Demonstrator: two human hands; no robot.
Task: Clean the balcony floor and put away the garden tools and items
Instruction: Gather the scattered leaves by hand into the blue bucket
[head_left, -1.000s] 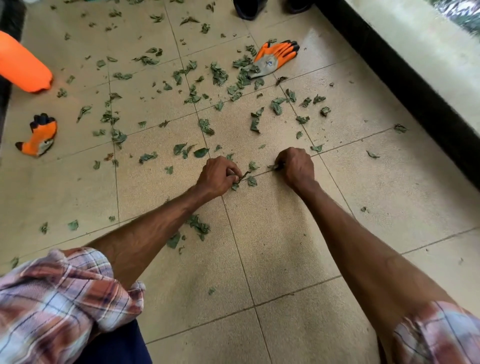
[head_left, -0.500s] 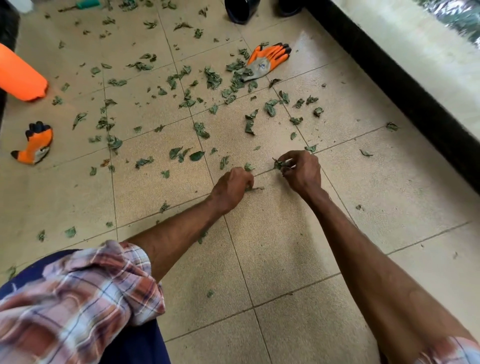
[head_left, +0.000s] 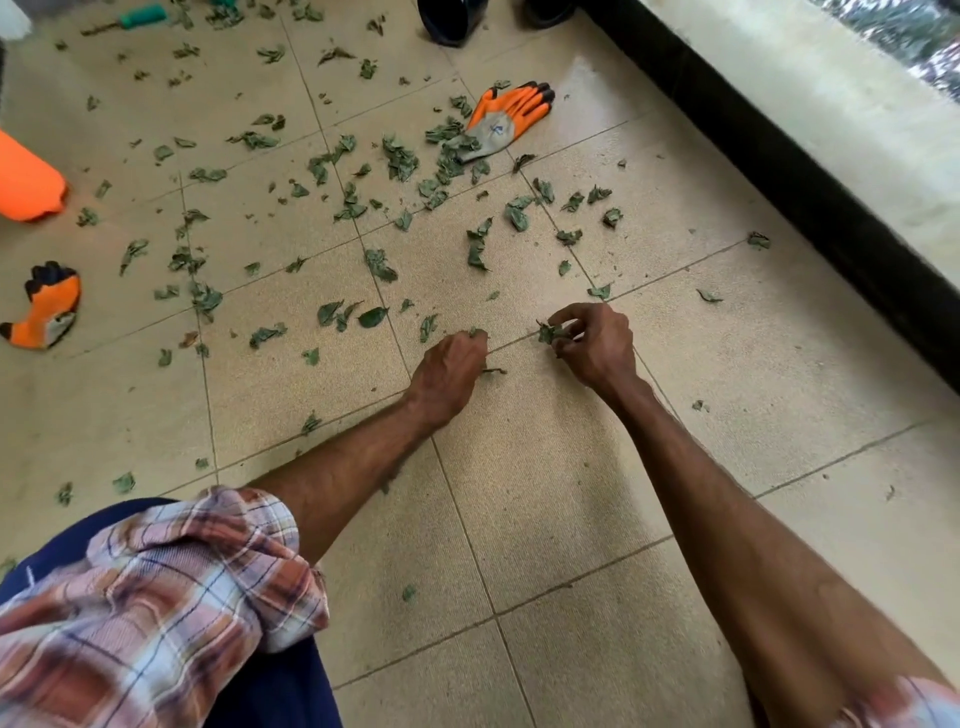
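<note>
Several green leaf scraps (head_left: 379, 265) lie scattered over the beige tiled floor (head_left: 545, 509). My left hand (head_left: 449, 371) is down on the tiles with its fingers curled around gathered leaves; a leaf tip shows at its knuckles. My right hand (head_left: 592, 345) is just to the right, pinching a small clump of leaves (head_left: 548, 332) between thumb and fingers. An orange and grey garden glove (head_left: 506, 119) lies among leaves at the back. A second orange glove (head_left: 49, 312) lies at the far left.
An orange object (head_left: 26, 182) sits at the left edge. A green-handled tool (head_left: 132, 18) lies at the top left. A black pot (head_left: 452, 18) stands at the top. A black-based ledge (head_left: 779, 171) runs along the right side.
The view has shifted back, and both hands have moved slightly along the tile seam. My right hand has lifted a clump of leaves off the floor; my left stays closed on leaves.
</note>
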